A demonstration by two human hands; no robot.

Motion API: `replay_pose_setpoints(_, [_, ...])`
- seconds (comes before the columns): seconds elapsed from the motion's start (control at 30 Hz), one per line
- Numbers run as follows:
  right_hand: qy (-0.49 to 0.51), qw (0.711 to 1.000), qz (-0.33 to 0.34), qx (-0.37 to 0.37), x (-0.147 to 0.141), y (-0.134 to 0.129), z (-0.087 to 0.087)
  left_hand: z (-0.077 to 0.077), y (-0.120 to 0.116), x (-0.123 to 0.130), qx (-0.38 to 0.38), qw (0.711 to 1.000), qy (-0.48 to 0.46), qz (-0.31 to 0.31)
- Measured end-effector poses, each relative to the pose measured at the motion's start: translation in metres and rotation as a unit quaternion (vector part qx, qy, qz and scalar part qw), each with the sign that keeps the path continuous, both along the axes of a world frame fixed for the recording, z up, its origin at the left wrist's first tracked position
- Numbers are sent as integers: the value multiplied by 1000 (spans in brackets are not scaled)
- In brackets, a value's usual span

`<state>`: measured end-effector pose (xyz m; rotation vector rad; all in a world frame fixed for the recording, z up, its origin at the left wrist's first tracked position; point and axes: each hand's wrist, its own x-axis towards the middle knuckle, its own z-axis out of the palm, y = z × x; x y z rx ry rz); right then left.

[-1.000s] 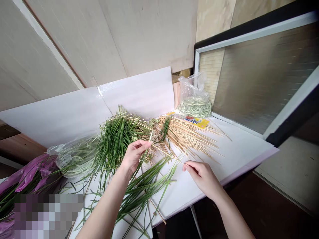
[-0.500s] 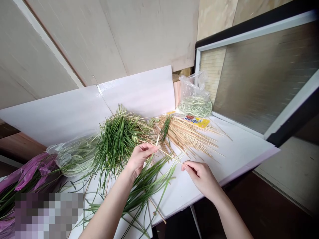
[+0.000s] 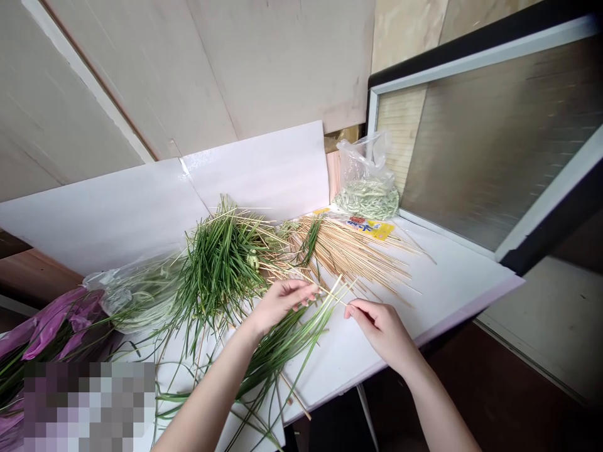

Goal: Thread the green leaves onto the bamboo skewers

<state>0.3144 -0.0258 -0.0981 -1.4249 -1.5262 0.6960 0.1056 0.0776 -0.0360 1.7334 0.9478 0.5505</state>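
A thin wooden skewer (image 3: pixel 340 301) runs between my two hands above the table. My right hand (image 3: pixel 379 326) is closed, pinching one end of it between thumb and fingers. My left hand (image 3: pixel 282 304) is closed with its fingertips on the skewer nearer the other end; whether a stalk is also in that pinch I cannot tell. Between the hands, pale ends of several garlic chives (image 3: pixel 301 339) cross the skewer and look threaded on it. Their long green leaves trail down toward the table's front edge, partly behind my left forearm.
Behind lie a heap of garlic chives (image 3: pixel 217 263) and a spread of loose skewers (image 3: pixel 358 254) by a yellow wrapper (image 3: pixel 377 230). A clear bag (image 3: pixel 367 188) of pale green pieces stands at the back corner. Purple plastic (image 3: pixel 56 326) wraps more greens at left. A framed glass panel (image 3: pixel 480 150) leans right.
My left hand has moved right along the skewer, closer to my right hand. The pale stalk end that stood at its fingertips now appears beside the other stalks. My right hand stays nearly still.
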Motion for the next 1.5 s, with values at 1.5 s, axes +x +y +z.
replay_pose_setpoints(1.5, [6,999,17,-45,19,-1,-7,1,20,-5,-125,931,-285,191])
